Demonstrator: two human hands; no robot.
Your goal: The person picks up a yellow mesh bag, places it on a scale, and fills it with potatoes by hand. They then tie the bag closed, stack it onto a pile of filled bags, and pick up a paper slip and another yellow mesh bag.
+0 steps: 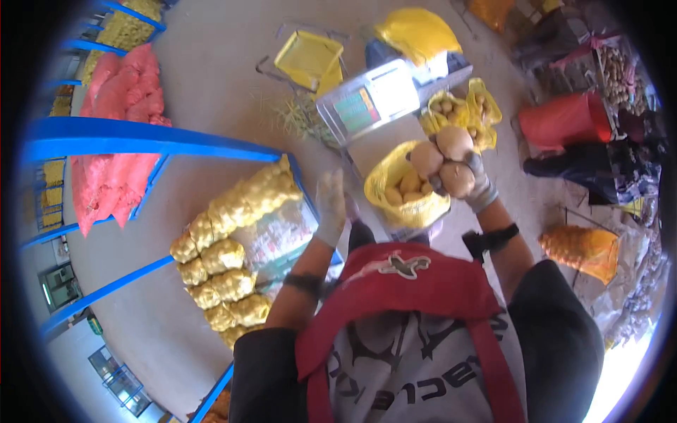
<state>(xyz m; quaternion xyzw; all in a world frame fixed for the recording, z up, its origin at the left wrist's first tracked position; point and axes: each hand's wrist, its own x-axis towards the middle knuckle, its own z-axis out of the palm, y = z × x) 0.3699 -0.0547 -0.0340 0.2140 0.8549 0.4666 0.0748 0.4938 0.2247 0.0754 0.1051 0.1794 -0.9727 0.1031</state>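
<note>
My right hand point(479, 185), in a pale glove with dark fingertips, grips several large potatoes point(455, 179) above the right side of an open yellow mesh bag point(416, 210). More potatoes point(403, 189) lie inside that bag, which stands in front of a scale with a display point(356, 109). My left hand point(331, 199), gloved too, is raised left of the bag with its fingers stretched out and nothing in it. Behind the held potatoes are smaller open yellow bags point(446, 109) with potatoes in them.
Rows of filled mesh bags point(222, 271) lie at left beside a blue metal frame point(169, 137). Pink sacks point(120, 127) are stacked farther left. A yellow crate point(307, 58) stands at the back. An orange bag point(582, 248) and a person in dark clothes point(582, 171) are at right.
</note>
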